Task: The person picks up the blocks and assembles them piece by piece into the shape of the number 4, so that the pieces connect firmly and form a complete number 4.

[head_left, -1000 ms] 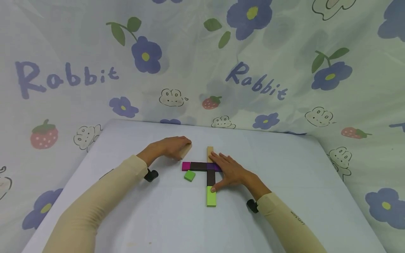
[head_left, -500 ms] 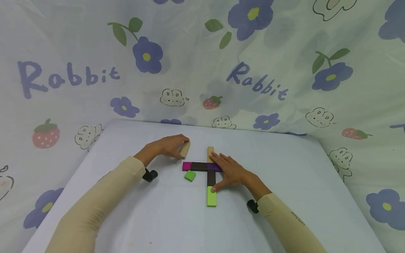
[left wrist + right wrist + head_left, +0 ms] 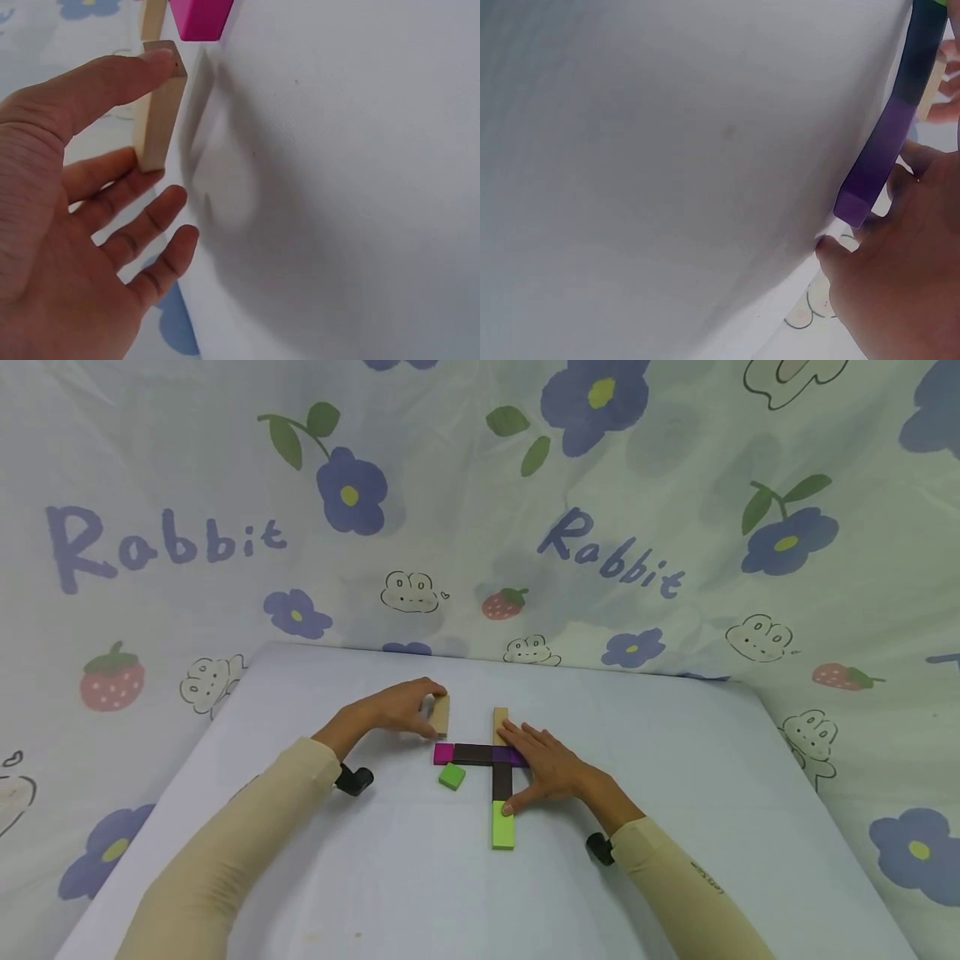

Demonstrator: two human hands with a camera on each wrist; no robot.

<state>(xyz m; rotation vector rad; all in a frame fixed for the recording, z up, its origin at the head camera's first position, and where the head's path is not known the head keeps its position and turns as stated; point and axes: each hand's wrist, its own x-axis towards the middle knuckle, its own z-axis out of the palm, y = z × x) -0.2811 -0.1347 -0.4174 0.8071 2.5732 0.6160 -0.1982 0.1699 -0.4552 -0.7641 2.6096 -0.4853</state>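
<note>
My left hand pinches a plain wooden block by its ends, thumb at the near one and fingertips at the far one. In the left wrist view, a shadow lies under this block. Right of it, flat blocks form a cross: a wooden block at the top, a purple block, two dark brown blocks, a magenta one at the left tip and a lime one at the bottom. Spread over the cross's right side, my right hand touches the upper wooden block and the lime block.
A loose green block lies askew just below the magenta end. The white table stretches around the blocks, and a patterned curtain hangs behind its far edge.
My left hand has shifted slightly left and turned the wooden block from a slant to nearly parallel with the cross's upright. My right hand stays in place.
</note>
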